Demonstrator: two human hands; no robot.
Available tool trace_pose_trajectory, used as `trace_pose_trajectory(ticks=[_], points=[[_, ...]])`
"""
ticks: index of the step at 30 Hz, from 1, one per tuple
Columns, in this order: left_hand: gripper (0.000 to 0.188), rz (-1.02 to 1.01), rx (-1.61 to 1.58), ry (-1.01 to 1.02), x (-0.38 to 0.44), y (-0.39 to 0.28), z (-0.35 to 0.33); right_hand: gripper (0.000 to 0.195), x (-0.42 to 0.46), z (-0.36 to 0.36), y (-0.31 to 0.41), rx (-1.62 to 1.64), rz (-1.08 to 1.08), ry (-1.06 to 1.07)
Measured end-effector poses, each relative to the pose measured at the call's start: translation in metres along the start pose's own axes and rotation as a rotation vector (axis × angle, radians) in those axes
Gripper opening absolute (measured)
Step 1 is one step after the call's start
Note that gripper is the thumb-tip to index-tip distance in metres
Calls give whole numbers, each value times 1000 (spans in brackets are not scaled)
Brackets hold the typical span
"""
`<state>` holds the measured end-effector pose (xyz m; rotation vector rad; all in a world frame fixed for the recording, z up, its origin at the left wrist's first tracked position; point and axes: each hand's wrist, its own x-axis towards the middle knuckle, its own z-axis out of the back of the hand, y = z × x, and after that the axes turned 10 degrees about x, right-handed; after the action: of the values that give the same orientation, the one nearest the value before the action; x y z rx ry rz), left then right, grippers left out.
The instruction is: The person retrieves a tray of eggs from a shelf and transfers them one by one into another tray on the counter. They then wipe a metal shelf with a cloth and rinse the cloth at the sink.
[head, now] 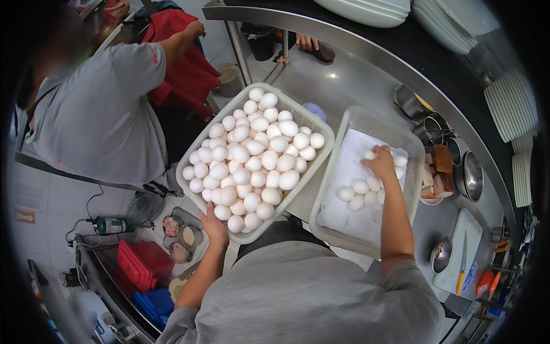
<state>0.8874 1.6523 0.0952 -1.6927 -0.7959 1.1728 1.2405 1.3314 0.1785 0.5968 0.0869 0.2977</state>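
Observation:
A pale plastic basket (320,148) heaped with white eggs (253,162) is tilted before me. My left hand (213,225) grips its near left corner, fingers partly hidden beneath. To the right, a second plastic basket (350,118) rests on the steel counter, lined with white paper (339,167). Inside it my right hand (380,162) has thumb and fingers around an egg (368,155), close above the paper. Several more eggs (360,186) lie in a loose group nearer me, and others (400,161) sit just right of that hand, partly covered by my forearm.
Steel bowls (472,176) and pieces of meat (442,172) stand right of the second basket. A knife (463,258) lies on a white cutting board (457,253). Plates (511,105) are stacked on the shelf. A co-worker (103,116) stands at left; another person's hand (307,42) shows across the counter.

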Motion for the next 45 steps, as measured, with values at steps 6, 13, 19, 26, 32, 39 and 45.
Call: trace_pose_trajectory(ticks=[6,13,19,26,32,39,45], points=[[50,-1,8,-6,-4,-3,-2,45,-25,-42,133,427,572,29],[48,-76,344,-35,6,3,-4,49,-61,-70,143,130,638,59],[58,-83,205,-73,-1,2,4,45,-6,26,55,-68,33,-102],[54,-1114,664,134,-70,-72,-65,66,19,45,-62,-365,-436,11],[65,-1416,1028,1284,-150,-54,-211,68,16,17,-87,-157,-296,-172],[90,-1092,1613,1237,-152,36,-294,53,9,11,-76,134,-224,-267],[86,-918,1585,1233,-148,30,-307,50,0,42,-48,807,-332,-315]])
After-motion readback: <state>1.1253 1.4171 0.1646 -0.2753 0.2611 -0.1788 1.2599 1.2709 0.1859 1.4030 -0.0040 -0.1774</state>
